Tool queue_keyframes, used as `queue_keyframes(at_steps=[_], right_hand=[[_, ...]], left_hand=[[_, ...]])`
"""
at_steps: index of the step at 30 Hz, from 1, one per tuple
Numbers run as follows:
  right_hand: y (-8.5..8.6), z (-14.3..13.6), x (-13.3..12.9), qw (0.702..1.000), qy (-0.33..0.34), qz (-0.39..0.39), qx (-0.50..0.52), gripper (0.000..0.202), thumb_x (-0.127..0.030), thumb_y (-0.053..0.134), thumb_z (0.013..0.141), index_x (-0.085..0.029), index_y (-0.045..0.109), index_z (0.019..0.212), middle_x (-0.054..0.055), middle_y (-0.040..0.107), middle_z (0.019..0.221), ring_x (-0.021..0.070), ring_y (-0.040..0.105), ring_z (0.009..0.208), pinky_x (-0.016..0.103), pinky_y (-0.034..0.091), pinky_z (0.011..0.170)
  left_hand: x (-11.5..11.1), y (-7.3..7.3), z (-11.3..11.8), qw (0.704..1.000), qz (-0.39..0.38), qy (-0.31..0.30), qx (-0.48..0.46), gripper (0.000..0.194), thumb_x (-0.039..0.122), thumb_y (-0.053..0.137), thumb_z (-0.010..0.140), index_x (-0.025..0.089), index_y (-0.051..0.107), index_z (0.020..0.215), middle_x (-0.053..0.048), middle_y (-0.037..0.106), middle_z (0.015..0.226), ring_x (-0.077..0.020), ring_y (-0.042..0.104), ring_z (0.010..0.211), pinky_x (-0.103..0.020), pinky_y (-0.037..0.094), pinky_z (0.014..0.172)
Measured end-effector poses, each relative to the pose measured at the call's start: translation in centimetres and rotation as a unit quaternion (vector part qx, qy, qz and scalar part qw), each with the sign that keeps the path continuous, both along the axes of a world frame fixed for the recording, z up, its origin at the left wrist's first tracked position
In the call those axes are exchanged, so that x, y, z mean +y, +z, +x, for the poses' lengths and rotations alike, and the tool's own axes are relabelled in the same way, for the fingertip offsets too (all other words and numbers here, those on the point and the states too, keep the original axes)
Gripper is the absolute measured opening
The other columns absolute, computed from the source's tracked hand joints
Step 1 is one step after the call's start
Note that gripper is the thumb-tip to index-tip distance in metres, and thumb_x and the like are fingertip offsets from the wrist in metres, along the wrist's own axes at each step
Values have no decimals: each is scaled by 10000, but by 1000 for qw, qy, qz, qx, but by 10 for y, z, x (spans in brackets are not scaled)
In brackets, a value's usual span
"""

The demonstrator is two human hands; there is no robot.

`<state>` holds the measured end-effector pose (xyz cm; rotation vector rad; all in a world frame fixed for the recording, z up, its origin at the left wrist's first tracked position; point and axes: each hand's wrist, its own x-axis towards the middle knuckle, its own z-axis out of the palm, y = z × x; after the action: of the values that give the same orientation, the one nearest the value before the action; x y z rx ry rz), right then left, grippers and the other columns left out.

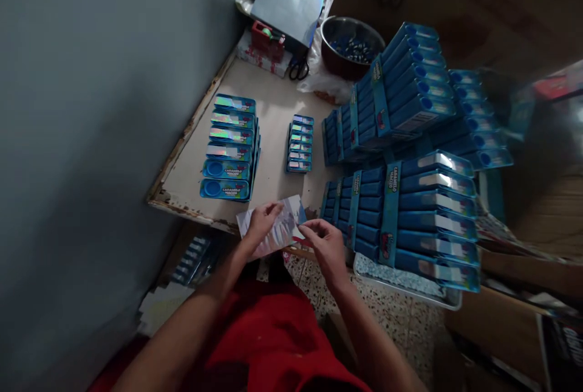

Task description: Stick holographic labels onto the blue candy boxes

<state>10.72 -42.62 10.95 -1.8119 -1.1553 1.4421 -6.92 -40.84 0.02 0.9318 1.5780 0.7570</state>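
Observation:
A shiny, light-coloured printed sheet (282,231) is held at the table's front edge, close to my body. My left hand (263,222) grips its left part, fingers closed over the top. On the right, my right hand (324,239) pinches at the sheet's right edge, thumb and index finger together. Just beyond the sheet, a group of blue boxes (225,169) labelled "Caramelo Macizo" stands to the left. A smaller row of blue boxes (299,144) sits in the middle of the table.
Tall stacks of banded blue boxes (410,209) fill the right side, partly over a metal tray (410,298). A metal bowl (351,45), black scissors (299,68) and a red tape dispenser (268,41) are at the back. A grey wall (100,106) borders the left.

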Motion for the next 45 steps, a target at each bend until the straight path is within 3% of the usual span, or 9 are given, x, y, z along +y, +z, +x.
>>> queue_keyframes(at_steps=[3,5,7,12,19,22,28,33,45], right_hand=[[26,-5,9,980,-62,-81,170,358,-469,901,674,-176,729,789,2,694,715,171,664,657,304,559,669],[33,-8,13,972,-64,-99,203,384,-456,935,621,-164,731,764,13,704,729,165,667,670,294,560,674],[36,-10,14,976,-43,-98,191,374,-441,937,618,-151,745,756,13,696,699,129,618,621,239,504,603],[47,-17,8,982,-27,-95,160,364,-449,931,624,-151,769,755,19,699,664,116,564,558,226,448,530],[85,-60,16,989,-38,-38,140,363,-481,913,679,-155,791,778,45,726,703,134,592,565,247,481,516],[96,-96,34,989,-21,8,143,368,-500,889,691,-156,776,761,32,706,689,136,578,567,248,472,497],[92,-153,77,988,45,148,-15,270,-450,781,777,-182,793,752,-24,596,536,131,513,506,248,385,502],[84,-168,92,954,93,201,-202,251,-461,732,816,-230,803,748,-15,635,568,153,536,546,262,337,562],[72,-172,98,961,116,160,-194,232,-445,712,813,-229,766,748,-2,690,638,169,601,589,259,345,573]], left_hand=[[-21,34,-4,968,-29,58,-241,774,811,430,914,137,749,1119,-187,772,1091,-290,738,1011,-441,575,920],[-30,53,-5,914,-58,115,-384,695,769,647,825,147,754,1117,-166,782,1078,-277,746,999,-427,582,924],[-35,65,-6,893,-78,149,-417,557,605,849,726,151,768,1038,-120,794,986,-232,750,911,-377,589,896],[-42,94,-10,923,-83,197,-320,354,411,931,640,150,749,794,-47,768,788,-176,726,740,-312,602,799],[-50,179,-48,964,27,243,-101,187,358,850,733,197,801,815,-31,785,778,-186,727,719,-264,587,675],[-35,201,-79,963,100,252,16,162,363,831,763,217,804,828,-9,779,773,-171,719,703,-243,568,650],[16,197,-134,945,177,225,157,119,311,797,789,197,773,811,0,753,735,-146,690,658,-230,530,636],[36,190,-149,944,175,212,183,113,305,790,782,196,762,799,-9,760,746,-156,701,672,-241,526,650],[35,167,-157,959,135,236,82,299,400,833,710,180,744,893,-46,762,797,-189,725,740,-271,572,684]])
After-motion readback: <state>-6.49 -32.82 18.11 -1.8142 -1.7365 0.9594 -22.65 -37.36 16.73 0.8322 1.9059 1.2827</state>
